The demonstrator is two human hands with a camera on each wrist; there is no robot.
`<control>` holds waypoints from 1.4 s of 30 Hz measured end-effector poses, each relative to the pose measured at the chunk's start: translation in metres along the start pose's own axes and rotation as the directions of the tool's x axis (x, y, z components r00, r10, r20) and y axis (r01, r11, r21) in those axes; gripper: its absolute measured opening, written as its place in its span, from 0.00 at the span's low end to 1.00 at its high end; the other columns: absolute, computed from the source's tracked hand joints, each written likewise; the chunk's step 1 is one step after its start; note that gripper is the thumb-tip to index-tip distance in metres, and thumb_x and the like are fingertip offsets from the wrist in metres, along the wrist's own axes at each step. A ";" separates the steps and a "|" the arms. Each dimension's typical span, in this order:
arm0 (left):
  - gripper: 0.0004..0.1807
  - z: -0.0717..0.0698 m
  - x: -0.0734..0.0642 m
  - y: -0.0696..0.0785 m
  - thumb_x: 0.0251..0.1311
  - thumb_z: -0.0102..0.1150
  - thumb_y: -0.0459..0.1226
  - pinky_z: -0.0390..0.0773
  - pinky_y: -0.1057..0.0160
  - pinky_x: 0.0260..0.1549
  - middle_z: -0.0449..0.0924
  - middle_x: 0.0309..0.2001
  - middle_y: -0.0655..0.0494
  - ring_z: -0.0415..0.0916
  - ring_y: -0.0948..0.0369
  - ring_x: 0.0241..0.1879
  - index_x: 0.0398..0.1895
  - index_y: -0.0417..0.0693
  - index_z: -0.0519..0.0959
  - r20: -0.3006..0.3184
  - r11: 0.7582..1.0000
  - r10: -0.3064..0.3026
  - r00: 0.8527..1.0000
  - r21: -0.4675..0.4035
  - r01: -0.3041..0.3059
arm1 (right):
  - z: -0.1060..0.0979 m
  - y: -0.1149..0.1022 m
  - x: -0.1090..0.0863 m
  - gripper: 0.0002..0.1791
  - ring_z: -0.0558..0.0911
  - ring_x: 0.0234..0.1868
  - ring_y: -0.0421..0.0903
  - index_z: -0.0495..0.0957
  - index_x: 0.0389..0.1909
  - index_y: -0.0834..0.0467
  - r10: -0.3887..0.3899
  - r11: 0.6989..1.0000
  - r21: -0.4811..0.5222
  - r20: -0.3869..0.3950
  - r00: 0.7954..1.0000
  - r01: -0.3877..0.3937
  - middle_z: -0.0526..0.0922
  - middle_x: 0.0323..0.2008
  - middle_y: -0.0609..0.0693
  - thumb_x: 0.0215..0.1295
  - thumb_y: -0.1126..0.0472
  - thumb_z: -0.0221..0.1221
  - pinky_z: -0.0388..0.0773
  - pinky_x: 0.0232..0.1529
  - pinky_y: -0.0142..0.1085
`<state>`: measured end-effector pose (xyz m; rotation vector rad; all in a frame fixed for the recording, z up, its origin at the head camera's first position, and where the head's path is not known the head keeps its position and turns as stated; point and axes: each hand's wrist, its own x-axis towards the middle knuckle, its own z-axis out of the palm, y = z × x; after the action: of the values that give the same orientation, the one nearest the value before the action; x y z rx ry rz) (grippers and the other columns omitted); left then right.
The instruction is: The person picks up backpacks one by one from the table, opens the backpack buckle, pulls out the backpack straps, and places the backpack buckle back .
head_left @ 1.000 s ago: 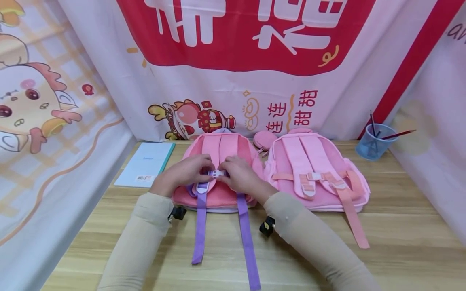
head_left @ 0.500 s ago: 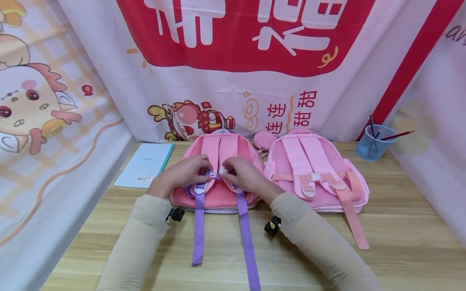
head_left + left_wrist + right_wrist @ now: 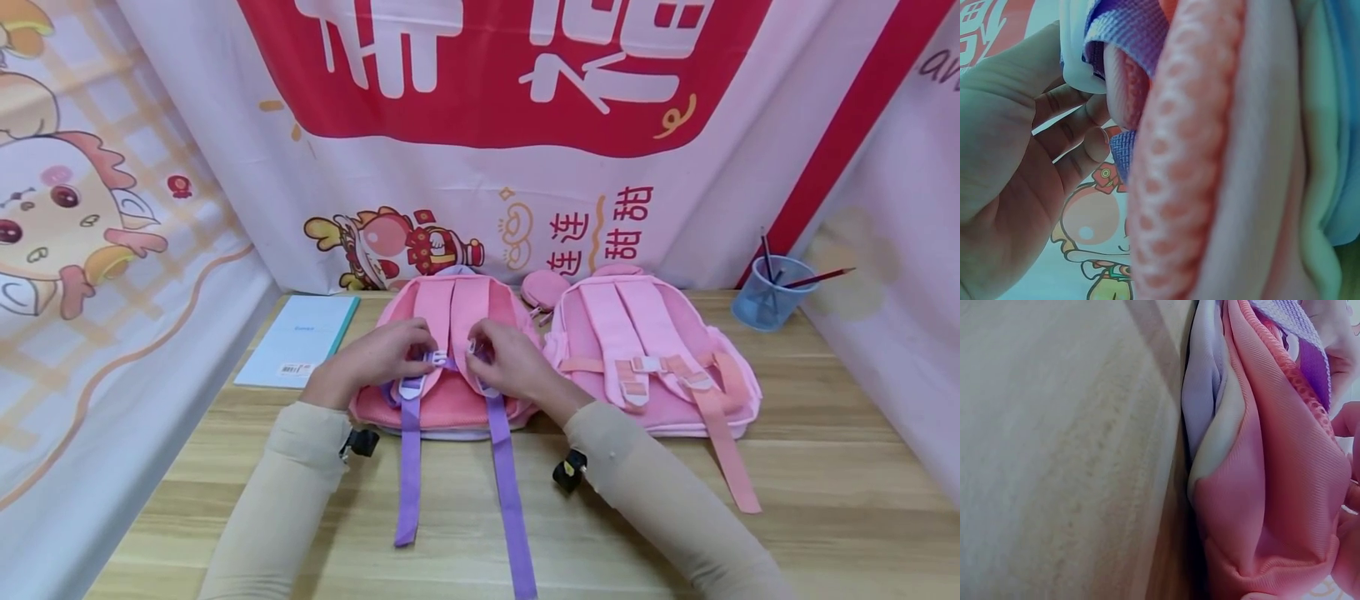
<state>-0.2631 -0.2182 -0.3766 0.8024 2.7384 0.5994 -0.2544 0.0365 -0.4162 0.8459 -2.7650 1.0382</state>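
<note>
A pink backpack (image 3: 450, 411) with purple straps lies on the table, its shoulder straps facing up. Over its left shoulder strap, my left hand (image 3: 382, 354) pinches one white half of a buckle (image 3: 438, 358). My right hand (image 3: 510, 360) pinches the other small white buckle half (image 3: 472, 346), apart from the first and a little to its right. Two purple webbing ends (image 3: 410, 479) hang toward me from white strap adjusters. In the left wrist view, purple webbing (image 3: 1129, 31) runs beside the fingers. The right wrist view shows the pink side of the bag, with the fingers partly cut off.
A second pink backpack (image 3: 600, 408) with peach straps lies close on the right, a small round pink pouch (image 3: 545, 289) between the bags. A light blue notebook (image 3: 296, 337) is on the left. A blue mesh pen cup (image 3: 768, 308) with pencils stands at the back right.
The white buckle, joined between both hands earlier, has come apart into two halves. My right hand has drawn slightly to the right with its half; my left has barely moved.
</note>
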 end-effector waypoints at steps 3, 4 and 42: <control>0.12 -0.001 0.000 0.000 0.72 0.71 0.44 0.81 0.57 0.53 0.81 0.49 0.57 0.76 0.59 0.48 0.54 0.52 0.89 0.001 1.000 -0.003 1.000 -0.001 0.003 | -0.002 0.001 -0.002 0.14 0.78 0.45 0.46 0.80 0.52 0.54 0.024 0.999 -0.046 0.006 1.000 -0.024 0.82 0.43 0.48 0.70 0.56 0.68 0.80 0.50 0.40; 0.12 -0.001 -0.001 0.000 0.72 0.71 0.44 0.81 0.57 0.53 0.81 0.49 0.57 0.76 0.59 0.48 0.54 0.52 0.89 0.001 1.000 -0.007 1.000 -0.002 0.007 | -0.003 0.001 -0.002 0.14 0.78 0.46 0.46 0.80 0.51 0.53 0.033 0.997 -0.066 0.009 0.999 -0.033 0.82 0.42 0.47 0.69 0.55 0.69 0.79 0.52 0.41; 0.14 -0.007 -0.004 0.004 0.71 0.72 0.48 0.82 0.56 0.53 0.82 0.50 0.60 0.78 0.57 0.49 0.54 0.56 0.89 -0.009 0.997 -0.029 1.000 0.068 0.030 | -0.007 0.000 -0.005 0.17 0.73 0.53 0.50 0.87 0.54 0.53 0.122 0.980 -0.173 0.133 0.984 -0.098 0.82 0.48 0.49 0.71 0.49 0.71 0.69 0.58 0.45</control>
<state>-0.2602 -0.2198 -0.3678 0.7753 2.7861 0.5064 -0.2511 0.0438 -0.4118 0.7808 -2.9977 0.7742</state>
